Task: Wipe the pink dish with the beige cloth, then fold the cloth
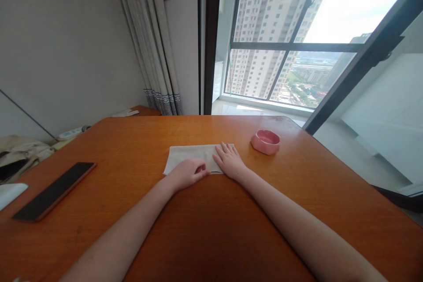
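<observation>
A folded off-white cloth [181,154] lies flat on the wooden table in front of me. My right hand [228,161] rests palm down over its right end, fingers stretched out and slightly spread. At the cloth's near edge is my left hand [189,172], with its fingers curled in and the thumb side toward the right hand. Its fingertips come together at that edge and appear to pinch the fabric, though the exact contact is partly hidden. To the right of the cloth, apart from both hands, sits a pink faceted bowl [266,143] that looks like an ashtray.
A dark flat slab with a reddish-brown edge [54,191] lies on the table's left side, beside a white object [11,194]. Beyond the table [211,229] are a curtain [148,35] and a large window [287,46]. A power strip [71,133] is at the left.
</observation>
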The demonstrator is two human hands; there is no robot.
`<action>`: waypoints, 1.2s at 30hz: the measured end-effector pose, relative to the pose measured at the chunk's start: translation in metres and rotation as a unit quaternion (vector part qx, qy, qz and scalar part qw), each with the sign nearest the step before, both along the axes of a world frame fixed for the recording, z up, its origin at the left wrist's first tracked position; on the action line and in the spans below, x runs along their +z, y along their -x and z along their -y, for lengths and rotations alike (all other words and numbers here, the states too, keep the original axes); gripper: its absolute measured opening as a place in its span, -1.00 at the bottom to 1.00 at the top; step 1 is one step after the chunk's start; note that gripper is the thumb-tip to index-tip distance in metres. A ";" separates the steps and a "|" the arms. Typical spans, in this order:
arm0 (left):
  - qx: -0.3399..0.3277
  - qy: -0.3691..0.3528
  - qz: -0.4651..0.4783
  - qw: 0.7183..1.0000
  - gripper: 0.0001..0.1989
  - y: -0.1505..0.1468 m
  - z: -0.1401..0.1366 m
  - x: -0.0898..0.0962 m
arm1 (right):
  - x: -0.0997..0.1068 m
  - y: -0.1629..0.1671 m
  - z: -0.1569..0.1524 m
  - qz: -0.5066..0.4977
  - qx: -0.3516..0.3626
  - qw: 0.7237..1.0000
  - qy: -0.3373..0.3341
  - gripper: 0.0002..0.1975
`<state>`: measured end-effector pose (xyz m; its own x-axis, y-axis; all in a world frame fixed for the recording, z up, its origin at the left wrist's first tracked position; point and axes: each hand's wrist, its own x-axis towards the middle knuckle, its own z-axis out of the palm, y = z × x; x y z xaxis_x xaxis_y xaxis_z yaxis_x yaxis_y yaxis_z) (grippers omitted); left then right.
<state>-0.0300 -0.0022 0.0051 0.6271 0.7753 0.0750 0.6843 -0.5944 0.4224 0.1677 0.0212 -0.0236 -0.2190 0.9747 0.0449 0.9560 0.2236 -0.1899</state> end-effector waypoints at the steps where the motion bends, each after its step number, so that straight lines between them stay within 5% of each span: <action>1: 0.042 -0.011 -0.009 0.999 -0.67 0.004 -0.002 0.001 | 0.002 0.000 0.001 -0.002 -0.005 1.000 -0.009 -0.39; 5: 0.283 -0.070 -0.114 0.950 -0.71 0.031 -0.015 0.004 | 0.003 -0.002 0.004 0.003 -0.010 1.000 0.001 -0.26; 8: 0.371 -0.033 -0.187 0.909 -0.58 0.049 -0.021 0.002 | -0.001 -0.005 0.002 0.007 -0.012 0.998 0.058 -0.18; 11: 0.350 0.039 -0.180 0.918 -0.46 0.053 -0.024 -0.003 | -0.002 -0.007 0.000 0.006 -0.014 0.997 0.069 -0.17; 14: 0.299 0.053 -0.149 0.941 -0.45 0.048 -0.026 -0.008 | 0.001 -0.005 0.003 0.005 -0.031 0.999 0.011 -0.23; 17: 0.288 0.021 -0.121 0.950 -0.47 0.049 -0.030 -0.008 | 0.006 0.002 0.011 -0.006 0.083 0.996 -0.040 -0.34; 21: 0.335 -0.012 -0.127 0.934 -0.55 0.069 -0.039 -0.010 | 0.008 0.008 0.017 -0.022 0.220 0.975 0.025 -0.36; 26: 0.372 0.033 -0.152 0.915 -0.48 0.096 -0.045 -0.014 | 0.003 0.001 0.007 -0.028 0.088 0.996 0.002 -0.44; 30: 0.351 0.088 -0.193 0.912 -0.37 0.094 -0.035 0.002 | -0.005 -0.001 0.001 -0.009 0.038 0.999 0.002 -0.37; 34: 0.356 -0.114 -0.094 0.923 -0.52 0.060 -0.017 0.029 | -0.007 0.009 0.004 -0.043 0.049 0.998 -0.021 -0.38; 36: 0.305 -0.209 -0.001 0.929 -0.60 0.035 -0.008 0.034 | -0.007 0.014 0.007 -0.072 0.080 0.994 -0.032 -0.40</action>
<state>-0.0647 0.0061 0.0390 0.0802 0.8898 0.4493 0.9484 -0.2068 0.2404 0.1535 0.0144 -0.0304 -0.3581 0.9220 0.1470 0.8709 0.3867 -0.3032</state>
